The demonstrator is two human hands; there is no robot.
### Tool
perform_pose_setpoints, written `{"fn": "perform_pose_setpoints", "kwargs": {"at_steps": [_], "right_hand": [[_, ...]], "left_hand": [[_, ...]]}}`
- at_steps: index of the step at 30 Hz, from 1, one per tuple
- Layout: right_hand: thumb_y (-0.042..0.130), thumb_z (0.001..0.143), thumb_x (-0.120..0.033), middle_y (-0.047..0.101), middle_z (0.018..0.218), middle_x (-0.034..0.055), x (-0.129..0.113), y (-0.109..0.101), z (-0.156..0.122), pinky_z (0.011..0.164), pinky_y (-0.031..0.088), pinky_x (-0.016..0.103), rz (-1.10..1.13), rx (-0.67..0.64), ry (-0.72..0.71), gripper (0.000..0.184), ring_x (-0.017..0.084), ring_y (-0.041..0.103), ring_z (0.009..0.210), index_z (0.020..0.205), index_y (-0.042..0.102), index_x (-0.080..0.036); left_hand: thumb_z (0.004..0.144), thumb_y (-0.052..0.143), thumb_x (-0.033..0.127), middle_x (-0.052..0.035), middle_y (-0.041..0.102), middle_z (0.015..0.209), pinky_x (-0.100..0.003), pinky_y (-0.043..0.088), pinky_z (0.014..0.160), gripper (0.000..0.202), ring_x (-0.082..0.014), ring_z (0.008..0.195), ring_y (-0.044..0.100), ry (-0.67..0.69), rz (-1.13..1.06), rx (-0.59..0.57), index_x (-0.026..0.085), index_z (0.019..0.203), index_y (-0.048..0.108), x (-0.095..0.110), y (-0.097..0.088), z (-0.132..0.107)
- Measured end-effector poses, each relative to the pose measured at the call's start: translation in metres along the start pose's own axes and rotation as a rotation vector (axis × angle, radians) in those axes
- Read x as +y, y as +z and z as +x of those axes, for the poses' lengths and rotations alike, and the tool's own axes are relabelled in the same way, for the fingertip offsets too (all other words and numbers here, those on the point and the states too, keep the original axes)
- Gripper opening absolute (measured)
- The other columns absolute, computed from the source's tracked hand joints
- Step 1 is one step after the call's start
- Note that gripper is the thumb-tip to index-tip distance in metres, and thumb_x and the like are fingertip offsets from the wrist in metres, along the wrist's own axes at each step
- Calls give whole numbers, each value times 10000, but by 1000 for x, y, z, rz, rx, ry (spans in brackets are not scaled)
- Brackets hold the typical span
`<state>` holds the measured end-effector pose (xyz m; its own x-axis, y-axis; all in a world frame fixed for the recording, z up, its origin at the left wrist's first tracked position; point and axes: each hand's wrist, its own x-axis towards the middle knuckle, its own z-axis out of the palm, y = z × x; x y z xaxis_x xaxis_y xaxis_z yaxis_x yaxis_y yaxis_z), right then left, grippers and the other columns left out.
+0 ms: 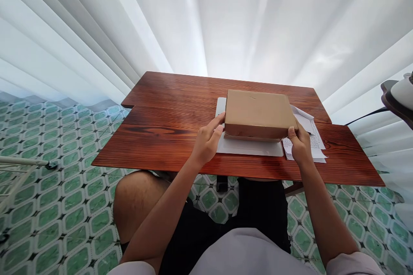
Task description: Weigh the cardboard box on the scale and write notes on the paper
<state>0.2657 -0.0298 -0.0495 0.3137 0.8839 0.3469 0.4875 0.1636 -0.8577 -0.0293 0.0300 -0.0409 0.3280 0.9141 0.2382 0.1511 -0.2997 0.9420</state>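
Seated at desk (167, 120), brown cardboard box (258, 114) near the right part of the desk, closer to the front edge than the back. Box resting on a flat grey pad (248, 148), lid down, a thin flap showing under its front edge. Left hand (208, 139) at the box's front-left corner, fingers spread open and only touching the side, thumb on the pad. Right hand (300, 144) at the front-right corner, fingers curled round the corner, thumb on the front face (light grip, not a lift). Printed papers (306, 135) under and beside the box toward the right edge, partly under the right hand. Step in hand, judged: steadying or squaring the box on the pad, likely before opening. Next move probably calls for both thumbs under the front lip, lifting evenly so the box doesn't slide off the pad onto the papers.
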Motion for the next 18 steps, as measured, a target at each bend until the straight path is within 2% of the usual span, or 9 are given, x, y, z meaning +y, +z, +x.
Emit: {"fn": "perform_pose_setpoints", "kwargs": {"at_steps": [5, 7, 8, 10, 12, 13, 14, 16, 18], "right_hand": [[478, 976, -596, 627, 1385, 130, -3, -1, -1, 1065, 451, 437, -60, 2, 1, 588, 284, 592, 1244, 1377, 629, -193], [477, 975, -594, 640, 1361, 141, -2, -1, -1, 1049, 465, 439, -78, 5, -2, 602, 290, 598, 1237, 1388, 616, -179], [481, 973, -589, 646, 1350, 146, -1, -1, -2, 1039, 474, 438, -89, 16, -4, 606, 292, 598, 1237, 1396, 607, -173], [485, 974, -568, 629, 1375, 150, -1, 0, -2, 1020, 490, 439, -127, 57, -20, 601, 296, 589, 1252, 1417, 584, -173], [475, 980, -535, 589, 1427, 146, -1, 3, -2, 1022, 491, 456, -168, 116, -64, 578, 300, 567, 1282, 1433, 560, -187], [463, 985, -515, 572, 1441, 144, -2, 4, -2, 1026, 487, 471, -184, 159, -101, 558, 303, 554, 1296, 1431, 552, -193], [452, 989, -492, 568, 1434, 144, -3, 6, -2, 1026, 482, 486, -200, 219, -144, 528, 306, 545, 1299, 1414, 553, -196], [438, 992, -452, 599, 1325, 153, -6, 8, -2, 997, 477, 508, -242, 376, -254, 440, 313, 550, 1247, 1317, 588, -195], [433, 985, -429, 616, 1124, 156, -10, 12, -3, 938, 473, 518, -301, 510, -396, 345, 313, 572, 1109, 1156, 625, -199]], "left_hand": [[1029, 366, 424, -74, 602, 1460, -395, 498, 1097, 520, -218, 1353, 559, 4, 31, -4, 209, 1483, 500, 6, -1, 0], [1023, 368, 359, -115, 619, 1422, -403, 506, 1063, 486, -228, 1314, 574, 71, 156, 97, 171, 1443, 523, 10, 0, 0], [1007, 391, 320, -138, 647, 1359, -416, 509, 1034, 450, -239, 1263, 593, 157, 261, 190, 151, 1392, 552, 11, 2, -2], [951, 445, 234, -134, 707, 1119, -415, 519, 916, 324, -234, 1056, 635, 465, 481, 380, 157, 1217, 615, 12, 10, -8], [899, 462, 168, -54, 674, 828, -368, 485, 734, 197, -185, 776, 596, 856, 608, 379, 217, 1000, 623, 9, 27, -21], [890, 450, 158, -17, 625, 722, -344, 440, 639, 171, -156, 655, 537, 1026, 616, 272, 238, 896, 602, 4, 40, -30], [896, 467, 174, -1, 580, 660, -335, 390, 577, 154, -146, 601, 489, 1095, 640, 105, 242, 819, 581, -2, 54, -40], [929, 500, 202, 6, 525, 603, -325, 338, 521, 190, -140, 579, 461, 1146, 653, -301, 223, 746, 549, -21, 86, -63], [929, 483, 163, -2, 550, 624, -313, 313, 495, 204, -134, 577, 462, 1085, 601, -676, 203, 745, 562, -47, 115, -85]]}}
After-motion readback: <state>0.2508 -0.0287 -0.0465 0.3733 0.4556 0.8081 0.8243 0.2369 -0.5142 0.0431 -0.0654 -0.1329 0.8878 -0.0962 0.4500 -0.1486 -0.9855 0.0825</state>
